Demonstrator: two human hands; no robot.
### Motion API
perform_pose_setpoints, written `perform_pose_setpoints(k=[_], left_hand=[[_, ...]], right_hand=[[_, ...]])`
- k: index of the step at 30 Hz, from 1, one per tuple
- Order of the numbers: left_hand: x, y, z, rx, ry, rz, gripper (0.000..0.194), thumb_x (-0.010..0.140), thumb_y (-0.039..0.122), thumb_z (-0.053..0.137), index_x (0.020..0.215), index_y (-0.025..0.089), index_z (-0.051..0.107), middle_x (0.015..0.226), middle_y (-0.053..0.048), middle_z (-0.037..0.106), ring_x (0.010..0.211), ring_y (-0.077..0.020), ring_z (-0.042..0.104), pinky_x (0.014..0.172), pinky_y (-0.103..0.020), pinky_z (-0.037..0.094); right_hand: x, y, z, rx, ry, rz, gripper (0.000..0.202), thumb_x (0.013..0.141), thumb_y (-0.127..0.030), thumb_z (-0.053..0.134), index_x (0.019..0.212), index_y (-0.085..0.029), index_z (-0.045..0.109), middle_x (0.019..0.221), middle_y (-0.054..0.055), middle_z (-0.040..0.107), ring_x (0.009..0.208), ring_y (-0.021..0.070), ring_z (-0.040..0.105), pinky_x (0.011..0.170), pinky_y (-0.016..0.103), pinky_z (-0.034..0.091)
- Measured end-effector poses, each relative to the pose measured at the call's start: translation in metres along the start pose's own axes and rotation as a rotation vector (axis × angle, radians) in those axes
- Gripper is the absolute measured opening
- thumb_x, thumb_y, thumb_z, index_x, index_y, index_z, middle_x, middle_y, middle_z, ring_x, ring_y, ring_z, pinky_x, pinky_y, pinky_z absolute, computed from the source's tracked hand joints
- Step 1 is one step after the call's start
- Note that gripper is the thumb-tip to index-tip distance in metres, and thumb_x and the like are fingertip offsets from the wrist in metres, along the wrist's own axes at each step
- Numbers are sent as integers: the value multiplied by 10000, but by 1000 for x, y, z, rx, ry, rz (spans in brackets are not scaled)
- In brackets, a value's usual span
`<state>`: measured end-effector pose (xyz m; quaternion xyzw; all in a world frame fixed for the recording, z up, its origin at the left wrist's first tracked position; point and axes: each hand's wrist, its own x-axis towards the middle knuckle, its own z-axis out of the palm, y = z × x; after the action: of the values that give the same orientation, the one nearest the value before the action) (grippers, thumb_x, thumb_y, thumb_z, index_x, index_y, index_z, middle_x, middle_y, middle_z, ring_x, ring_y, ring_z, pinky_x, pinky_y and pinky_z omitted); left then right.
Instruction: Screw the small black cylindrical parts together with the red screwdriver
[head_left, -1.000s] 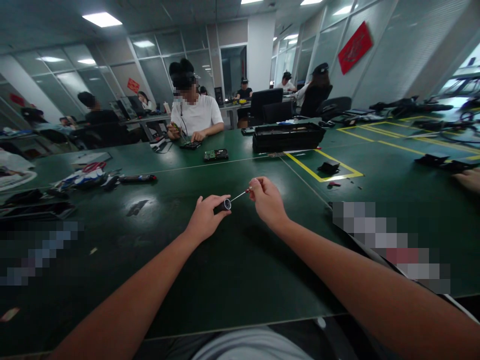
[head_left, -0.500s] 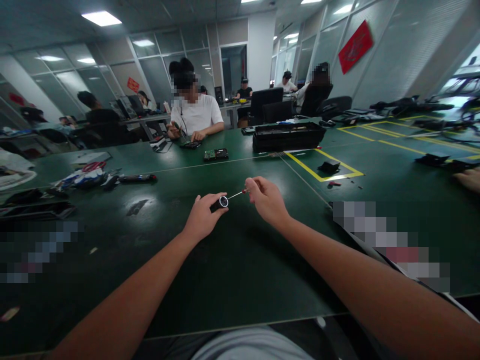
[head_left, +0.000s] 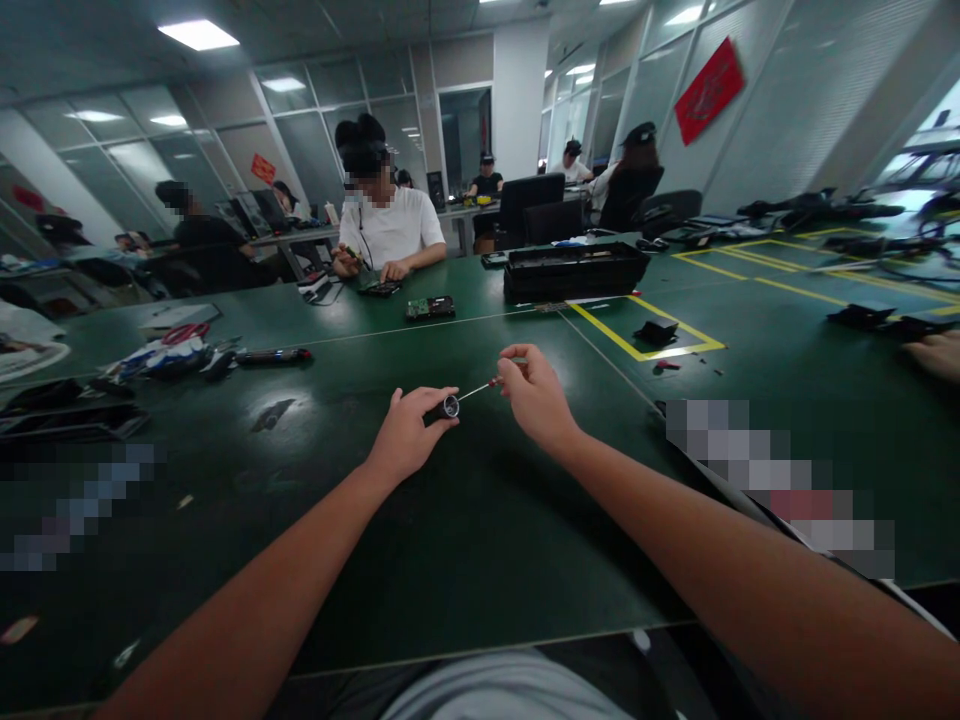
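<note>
With twelve straight ahead of me, the dark cylinder (head_left: pixel 450 407) sits almost at twelve, its pale-ringed end turned towards me. My left grip (head_left: pixel 409 430) pinches it between thumb and fingers, covering most of its body. My right grip (head_left: pixel 536 395), just past twelve, holds a thin tool (head_left: pixel 477 390) by its red handle; its shaft reaches the ringed end, but I can't tell whether the tip is inside.

Farther along the green worktop (head_left: pixel 465 570), a circuit board (head_left: pixel 431 307) lies just short of twelve and a long black tray (head_left: pixel 576 272) towards one, blocking my view of the surface behind it. At one, a black part (head_left: pixel 656 333) lies within yellow tape (head_left: pixel 604 333). A black pen-shaped tool (head_left: pixel 274 356) lies around ten, beside a cluttered heap (head_left: pixel 176 352). A co-worker (head_left: pixel 394 225) sits at eleven.
</note>
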<state>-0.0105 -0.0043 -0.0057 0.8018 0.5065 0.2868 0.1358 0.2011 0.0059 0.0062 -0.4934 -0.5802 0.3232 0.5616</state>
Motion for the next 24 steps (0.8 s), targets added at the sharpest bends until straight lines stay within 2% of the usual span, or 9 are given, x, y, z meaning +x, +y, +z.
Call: perform_pose_setpoints(k=[2,5,8,11,15,17,20,24], left_hand=[[1,1,0,-3,16,9,403,918,242,668,1314,309,638,1304,-66,658,1256,-272,567,1215,-675,143],[3,2,0,12,18,49,406,929,244,653,1328,317,628,1305,-57,655,1261,-261,563,1224,-665,133],[6,0,2,63,-1,57,407,935,230,643,1332,318,622,1315,-50,649,1280,-253,549,1230,-666,114],[8,-5,4,87,-35,13,409,929,212,645,1326,309,624,1318,-56,646,1281,-260,548,1222,-685,113],[7,-6,5,93,-61,-6,391,922,216,651,1303,303,640,1304,-60,649,1269,-276,555,1221,-694,116],[7,-3,3,83,-53,-11,371,911,222,666,1278,270,653,1280,-70,656,1232,-281,576,1217,-641,231],[7,2,-2,34,-22,-33,351,890,227,683,1240,215,657,1231,-88,663,1152,-269,612,1108,-478,447],[8,3,-15,-62,-35,-99,403,900,259,640,1300,214,609,1243,-83,660,1151,-260,615,1063,-420,469]], right_hand=[[2,1,1,108,-11,19,191,920,-385,575,994,-210,595,827,15,658,749,174,622,723,337,494],[5,4,3,212,-25,96,230,940,-421,537,897,-204,601,816,26,651,722,163,608,702,330,500],[9,9,2,162,87,172,265,971,-438,475,853,-220,568,761,16,618,673,166,573,644,328,476],[9,12,0,24,139,96,270,984,-450,465,873,-227,571,798,25,636,721,180,583,669,338,459],[4,5,-2,-67,126,27,263,995,-444,449,897,-232,570,811,26,644,758,191,597,707,351,437],[1,0,-3,-72,129,-3,255,1000,-444,447,919,-236,569,833,30,647,781,195,601,714,349,429],[0,-4,-5,-62,152,-15,248,1006,-443,438,944,-238,562,851,35,647,788,198,599,709,349,424],[0,-6,-7,-55,155,-33,254,1013,-442,426,958,-233,560,851,35,645,776,195,592,700,347,424]])
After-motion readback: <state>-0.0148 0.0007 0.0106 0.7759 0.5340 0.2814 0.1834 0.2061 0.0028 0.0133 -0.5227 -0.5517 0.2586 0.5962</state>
